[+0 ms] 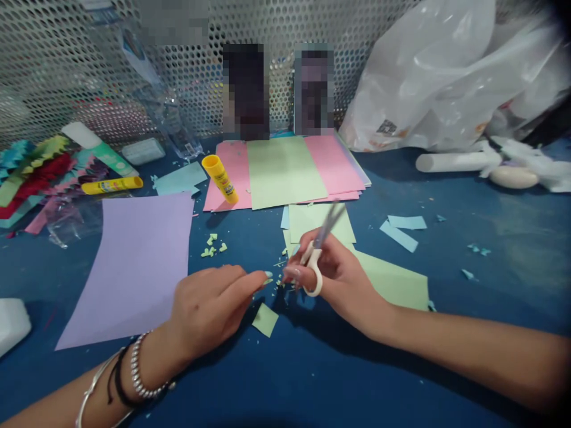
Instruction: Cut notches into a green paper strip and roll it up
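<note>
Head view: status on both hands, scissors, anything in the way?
Right hand holding white-handled scissors, pointing forward. Left hand apparently pinching a small green scrap. Green paper square and loose green snips lying close by.

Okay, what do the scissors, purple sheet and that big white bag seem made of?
Scissors: apparently metal blades, grey with a dull sheen; smooth white handles, probably plastic. Purple sheet: matte, likely paper or thin card, being flat and thin-edged. White bag: glossy, probably thin plastic film, given its highlights, creases and translucency.
</note>
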Demonstrator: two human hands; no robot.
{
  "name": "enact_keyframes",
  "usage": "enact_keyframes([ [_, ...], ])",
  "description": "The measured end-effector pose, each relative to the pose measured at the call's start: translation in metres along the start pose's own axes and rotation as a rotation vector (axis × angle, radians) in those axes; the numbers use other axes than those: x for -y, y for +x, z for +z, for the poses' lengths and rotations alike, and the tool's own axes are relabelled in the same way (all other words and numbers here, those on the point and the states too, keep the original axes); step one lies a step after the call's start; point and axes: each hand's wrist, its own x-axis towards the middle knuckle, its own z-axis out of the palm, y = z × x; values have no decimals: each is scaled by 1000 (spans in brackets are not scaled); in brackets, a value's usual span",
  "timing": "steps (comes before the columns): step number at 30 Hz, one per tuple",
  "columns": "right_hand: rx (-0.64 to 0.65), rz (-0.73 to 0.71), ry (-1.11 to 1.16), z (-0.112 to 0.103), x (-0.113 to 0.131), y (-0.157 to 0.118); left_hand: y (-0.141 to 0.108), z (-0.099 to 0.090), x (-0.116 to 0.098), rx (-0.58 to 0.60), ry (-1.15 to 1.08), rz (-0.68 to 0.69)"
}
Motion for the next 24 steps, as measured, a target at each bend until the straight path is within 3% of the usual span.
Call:
enact_keyframes([
  [4, 144, 108, 119, -2, -1, 1, 1, -6, 6, 7, 197, 154],
  [8, 164, 140, 147, -3, -1, 4, 4, -11, 3, 40, 265, 253],
  [15, 122, 159, 86, -4, -1, 5, 9, -13, -1, 52, 252, 245],
  [21, 147, 152, 92, -3, 2, 5, 8, -11, -3, -106, 264, 295],
  [24, 139, 155, 111, -2, 3, 5, 7, -10, -4, -113, 292, 274],
])
